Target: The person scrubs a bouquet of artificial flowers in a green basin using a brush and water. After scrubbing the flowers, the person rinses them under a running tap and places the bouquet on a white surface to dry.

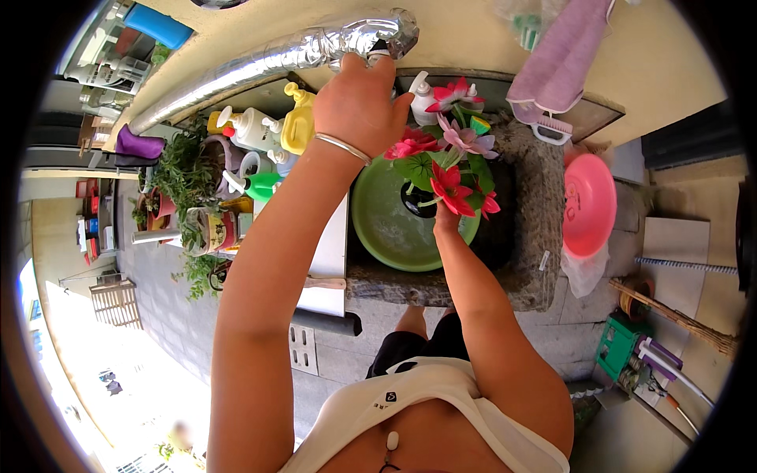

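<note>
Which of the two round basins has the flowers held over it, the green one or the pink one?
The green basin in the stone sink: the right hand holds the flower bunch above it. The pink basin sits apart at the right.

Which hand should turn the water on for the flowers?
Probably the left. The left hand is already up at the wall by the foil-wrapped pipe, seemingly at the tap there, while the right hand is busy holding the flower bunch over the green basin.
</note>
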### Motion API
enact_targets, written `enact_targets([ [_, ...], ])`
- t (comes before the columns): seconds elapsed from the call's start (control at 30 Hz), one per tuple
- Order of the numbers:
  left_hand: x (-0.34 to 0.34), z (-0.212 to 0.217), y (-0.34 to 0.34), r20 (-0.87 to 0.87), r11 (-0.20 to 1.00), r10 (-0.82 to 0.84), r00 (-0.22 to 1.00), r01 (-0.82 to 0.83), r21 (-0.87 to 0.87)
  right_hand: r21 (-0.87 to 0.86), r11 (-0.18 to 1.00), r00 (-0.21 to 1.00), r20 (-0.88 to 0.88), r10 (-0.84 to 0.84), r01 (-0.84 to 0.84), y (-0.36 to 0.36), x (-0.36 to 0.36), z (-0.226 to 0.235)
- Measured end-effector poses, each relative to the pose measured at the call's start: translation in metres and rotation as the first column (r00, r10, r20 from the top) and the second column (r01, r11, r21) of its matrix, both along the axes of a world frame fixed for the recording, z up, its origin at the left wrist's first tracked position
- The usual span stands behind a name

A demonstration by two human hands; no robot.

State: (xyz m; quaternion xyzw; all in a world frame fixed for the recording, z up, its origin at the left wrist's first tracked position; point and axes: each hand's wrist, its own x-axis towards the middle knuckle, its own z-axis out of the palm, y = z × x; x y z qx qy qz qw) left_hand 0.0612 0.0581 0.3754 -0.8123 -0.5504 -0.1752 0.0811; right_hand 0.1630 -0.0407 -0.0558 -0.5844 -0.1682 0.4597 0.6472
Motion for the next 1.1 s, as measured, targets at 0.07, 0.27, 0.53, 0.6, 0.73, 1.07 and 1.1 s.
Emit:
enact_targets([
  [0.07, -0.001, -0.001, 0.0, 0.003, 1.0, -0.006, 1.0, 0.005, 0.008, -0.03, 0.999, 0.988, -0.147, -0.04, 0.036, 0.0, -0.004, 0.0],
  [0.27, -0.006, -0.002, 0.002, 0.008, 1.0, -0.006, 1.0, 0.006, -0.005, -0.042, 0.99, 0.868, -0.485, 0.101, -0.138, -0.035, 0.006, -0.009],
  [0.53, -0.01, -0.006, 0.002, 0.013, 1.0, -0.003, 1.0, 0.003, 0.021, 0.329, 0.92, 0.678, -0.628, 0.382, -0.214, -0.059, 0.023, 0.039],
  [0.6, -0.011, -0.007, 0.003, 0.016, 1.0, -0.006, 1.0, 0.006, 0.023, 0.392, 0.896, 0.635, -0.642, 0.429, -0.21, -0.046, 0.029, 0.074],
  [0.73, -0.009, -0.008, 0.004, 0.031, 0.999, -0.027, 0.999, 0.026, 0.021, 0.501, 0.844, 0.558, -0.652, 0.513, -0.191, -0.014, 0.033, 0.127],
  [1.07, -0.007, 0.013, -0.001, 0.011, 0.988, -0.025, 1.0, 0.027, -0.15, 0.603, 0.771, 0.446, -0.644, 0.621, -0.203, 0.016, 0.015, 0.166],
  [1.1, -0.006, 0.013, -0.001, 0.016, 0.988, -0.031, 0.999, 0.033, -0.152, 0.604, 0.769, 0.441, -0.643, 0.626, -0.212, 0.015, 0.015, 0.166],
])
